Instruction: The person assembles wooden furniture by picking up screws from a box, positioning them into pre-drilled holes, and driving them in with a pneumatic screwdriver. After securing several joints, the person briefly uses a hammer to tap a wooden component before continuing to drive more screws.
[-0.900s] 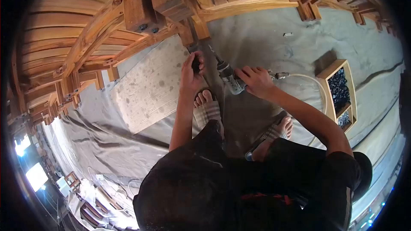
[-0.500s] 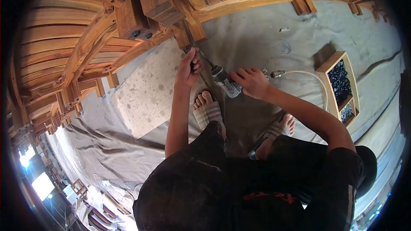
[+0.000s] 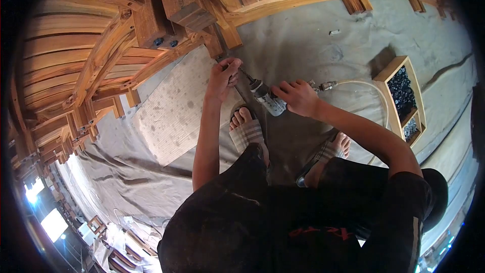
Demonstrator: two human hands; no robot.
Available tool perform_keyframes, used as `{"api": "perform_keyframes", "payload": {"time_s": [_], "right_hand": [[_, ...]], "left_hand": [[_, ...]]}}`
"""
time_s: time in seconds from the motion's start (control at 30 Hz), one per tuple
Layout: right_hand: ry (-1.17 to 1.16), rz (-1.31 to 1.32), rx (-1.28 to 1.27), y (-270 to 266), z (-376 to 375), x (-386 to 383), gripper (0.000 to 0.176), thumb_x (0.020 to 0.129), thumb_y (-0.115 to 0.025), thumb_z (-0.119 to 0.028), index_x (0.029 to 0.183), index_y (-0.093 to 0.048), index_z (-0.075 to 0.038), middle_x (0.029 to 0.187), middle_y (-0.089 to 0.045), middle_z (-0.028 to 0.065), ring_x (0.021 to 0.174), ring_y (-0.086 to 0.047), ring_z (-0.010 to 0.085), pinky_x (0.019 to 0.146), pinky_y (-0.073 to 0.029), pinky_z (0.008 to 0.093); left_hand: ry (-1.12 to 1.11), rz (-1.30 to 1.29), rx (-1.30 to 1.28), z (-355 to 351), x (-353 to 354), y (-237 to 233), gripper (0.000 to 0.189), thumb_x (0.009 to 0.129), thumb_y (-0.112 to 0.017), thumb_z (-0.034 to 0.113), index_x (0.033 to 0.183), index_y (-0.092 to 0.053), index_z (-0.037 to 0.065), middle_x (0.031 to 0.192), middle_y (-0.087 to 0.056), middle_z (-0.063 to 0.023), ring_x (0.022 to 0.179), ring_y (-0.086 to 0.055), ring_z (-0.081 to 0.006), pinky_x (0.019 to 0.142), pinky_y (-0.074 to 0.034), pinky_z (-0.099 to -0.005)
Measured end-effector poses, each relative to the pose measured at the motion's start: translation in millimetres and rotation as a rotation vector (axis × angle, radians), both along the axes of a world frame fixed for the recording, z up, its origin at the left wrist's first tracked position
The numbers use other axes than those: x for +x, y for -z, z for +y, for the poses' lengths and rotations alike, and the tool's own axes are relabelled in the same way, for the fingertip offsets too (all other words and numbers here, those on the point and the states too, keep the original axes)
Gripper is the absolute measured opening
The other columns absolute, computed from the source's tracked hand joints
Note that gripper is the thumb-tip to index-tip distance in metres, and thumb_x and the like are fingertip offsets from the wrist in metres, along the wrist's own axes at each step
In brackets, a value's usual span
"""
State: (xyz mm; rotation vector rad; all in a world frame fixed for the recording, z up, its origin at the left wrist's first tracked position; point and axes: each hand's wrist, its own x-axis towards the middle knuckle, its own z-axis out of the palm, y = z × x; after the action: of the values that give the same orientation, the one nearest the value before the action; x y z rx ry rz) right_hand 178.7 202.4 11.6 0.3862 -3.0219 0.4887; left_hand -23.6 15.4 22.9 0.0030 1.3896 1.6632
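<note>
My right hand (image 3: pixel 299 99) is wrapped round an air-powered screwdriver (image 3: pixel 269 100), a grey and black tool with a hose at its back. Its long thin bit (image 3: pixel 246 74) points up and left toward my left hand (image 3: pixel 223 80). The fingers of that hand are curled together beside the bit, close to the lower end of a wooden leg (image 3: pixel 212 45). What lies inside them is hidden. Two dark round pieces (image 3: pixel 158 41) are fixed to the end of a thick wooden post.
Slatted wooden furniture (image 3: pixel 76 35) curves along the left and top. A divided wooden box (image 3: pixel 390 70) of small black and silvery hardware stands at the right, with the pale air hose (image 3: pixel 371 85) beside it. A spotted board (image 3: pixel 169 106) lies on the cloth-covered floor, left of my sandalled feet.
My left hand's fingers have closed further and turned toward the bit; a dark thing that showed in its palm is now hidden. The right hand and the screwdriver have hardly moved.
</note>
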Motion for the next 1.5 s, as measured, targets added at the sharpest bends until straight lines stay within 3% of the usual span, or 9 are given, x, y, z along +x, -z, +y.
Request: {"api": "perform_keyframes", "payload": {"time_s": [0.17,0.37,0.57,0.97,1.5], "right_hand": [[-0.007,-0.015,-0.009,0,-2,0,0.053,0.065,-0.067,-0.011,0.116,-0.053,-0.012,0.095,-0.055,0.0052,0.080,-0.062,0.0226,0.067,-0.046,0.0361],[0.019,-0.065,-0.061,1,-5,0,0.052,0.064,-0.067,-0.011,0.115,-0.054,-0.013,0.095,-0.055,0.0053,0.079,-0.062,0.0239,0.067,-0.047,0.0362],[0.052,-0.104,-0.077,-5,-6,0,0.055,0.060,-0.066,-0.012,0.115,-0.055,-0.013,0.093,-0.056,0.0024,0.080,-0.062,0.0211,0.066,-0.046,0.0351],[0.067,-0.149,-0.095,-1,-8,1,0.052,0.061,-0.070,-0.013,0.111,-0.055,-0.013,0.095,-0.054,0.0054,0.084,-0.063,0.0246,0.069,-0.048,0.0384],[0.115,-0.195,-0.117,-2,-12,-2,0.048,0.063,-0.069,-0.011,0.108,-0.053,-0.012,0.092,-0.053,0.0054,0.077,-0.063,0.0257,0.065,-0.047,0.0400]], "left_hand": [[-0.005,-0.248,0.031,-3,-5,5,0.022,0.090,-0.067,0.022,0.095,-0.062,0.002,0.065,-0.044,0.0062,0.052,-0.037,-0.0033,0.045,-0.027,-0.0197],[-0.039,-0.098,-0.025,1,2,2,0.020,0.089,-0.068,0.021,0.095,-0.062,0.003,0.069,-0.046,0.0058,0.054,-0.039,-0.0039,0.046,-0.030,-0.0201],[-0.079,-0.201,0.057,2,7,8,0.017,0.088,-0.069,0.022,0.089,-0.060,0.007,0.062,-0.040,0.0066,0.053,-0.039,-0.0044,0.046,-0.030,-0.0207],[-0.088,-0.175,0.008,6,7,10,0.016,0.087,-0.070,0.023,0.088,-0.060,0.010,0.061,-0.041,0.0073,0.052,-0.039,-0.0042,0.045,-0.031,-0.0203],[-0.108,-0.054,-0.154,19,3,14,0.018,0.084,-0.073,0.019,0.090,-0.064,0.005,0.062,-0.043,0.0077,0.051,-0.039,-0.0029,0.044,-0.026,-0.0204]]}}
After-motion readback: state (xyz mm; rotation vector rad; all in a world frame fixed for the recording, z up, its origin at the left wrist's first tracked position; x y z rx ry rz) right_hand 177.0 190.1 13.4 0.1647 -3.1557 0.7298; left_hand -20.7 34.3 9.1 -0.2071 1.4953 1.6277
